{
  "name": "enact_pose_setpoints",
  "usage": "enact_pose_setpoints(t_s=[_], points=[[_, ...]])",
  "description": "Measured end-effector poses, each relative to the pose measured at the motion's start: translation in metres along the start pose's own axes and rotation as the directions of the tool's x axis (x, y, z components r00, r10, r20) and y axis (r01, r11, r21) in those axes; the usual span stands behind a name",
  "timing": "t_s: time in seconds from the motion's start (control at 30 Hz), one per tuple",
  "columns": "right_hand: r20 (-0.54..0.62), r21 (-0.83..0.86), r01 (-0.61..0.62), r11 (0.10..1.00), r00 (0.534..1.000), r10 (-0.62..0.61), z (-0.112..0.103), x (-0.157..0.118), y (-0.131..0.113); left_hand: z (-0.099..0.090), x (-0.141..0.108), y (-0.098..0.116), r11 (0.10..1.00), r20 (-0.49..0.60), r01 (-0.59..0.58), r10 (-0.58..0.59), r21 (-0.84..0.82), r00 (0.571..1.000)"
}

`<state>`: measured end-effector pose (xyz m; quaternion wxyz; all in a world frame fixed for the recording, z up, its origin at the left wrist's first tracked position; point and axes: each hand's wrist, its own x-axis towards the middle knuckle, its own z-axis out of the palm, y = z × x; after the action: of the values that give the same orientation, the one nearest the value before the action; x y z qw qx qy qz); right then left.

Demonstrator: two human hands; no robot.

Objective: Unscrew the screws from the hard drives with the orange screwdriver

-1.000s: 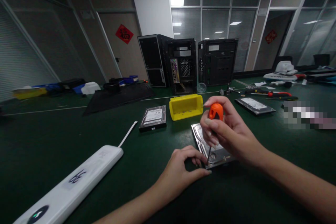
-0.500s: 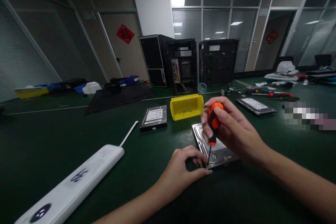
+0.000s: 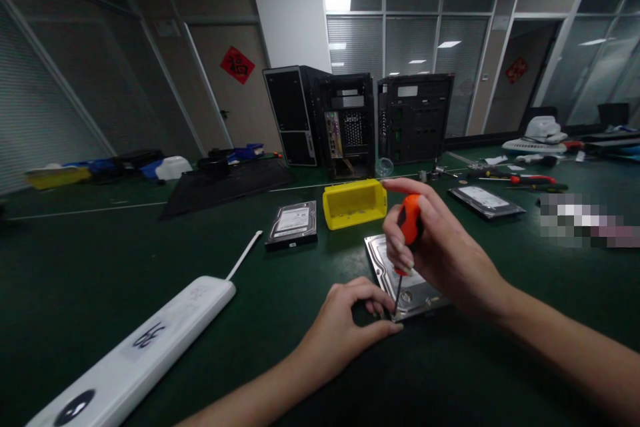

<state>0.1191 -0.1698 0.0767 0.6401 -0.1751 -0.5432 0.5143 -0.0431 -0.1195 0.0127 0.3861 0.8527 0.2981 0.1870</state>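
A silver hard drive [image 3: 384, 267] lies flat on the green table, its right part hidden behind my right hand. My right hand [image 3: 440, 247] is closed around the orange and black handle of a screwdriver [image 3: 411, 219], index finger stretched out toward the yellow bin. The screwdriver's thin shaft slants down to the drive's near left corner, where its tip touches. At that same corner, my left hand [image 3: 345, 320] steadies the drive between thumb and fingers, close beside the tip. Whether a screw sits under the tip is too small to tell.
A yellow bin [image 3: 356, 221] holding small bits stands beyond the drive. Two more hard drives lie left [image 3: 294, 223] and right [image 3: 485, 201] of it. Black computer cases [image 3: 415, 117] stand at the back. A white power strip [image 3: 150, 340] is at front left; pliers [image 3: 533, 179] lie at right.
The fingers of my right hand have shifted on the screwdriver handle, and the index finger has straightened away from it. My left hand and the hard drive stay in place.
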Motion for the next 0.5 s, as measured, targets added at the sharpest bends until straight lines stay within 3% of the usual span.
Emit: enact_pose_setpoints(t_s=[0.17, 0.5], points=[[0.051, 0.04, -0.035, 0.999, 0.998, 0.033, -0.0011, -0.0003, -0.0017, 0.0004, 0.0005, 0.0002, 1.0, -0.007, 0.0, 0.0, -0.002, 1.0], [0.04, -0.023, -0.005, 1.0, 0.999, 0.006, -0.0046, -0.0015, -0.0033, 0.0003, -0.0002, 0.0009, 1.0, -0.011, -0.007, 0.007, 0.006, 1.0]])
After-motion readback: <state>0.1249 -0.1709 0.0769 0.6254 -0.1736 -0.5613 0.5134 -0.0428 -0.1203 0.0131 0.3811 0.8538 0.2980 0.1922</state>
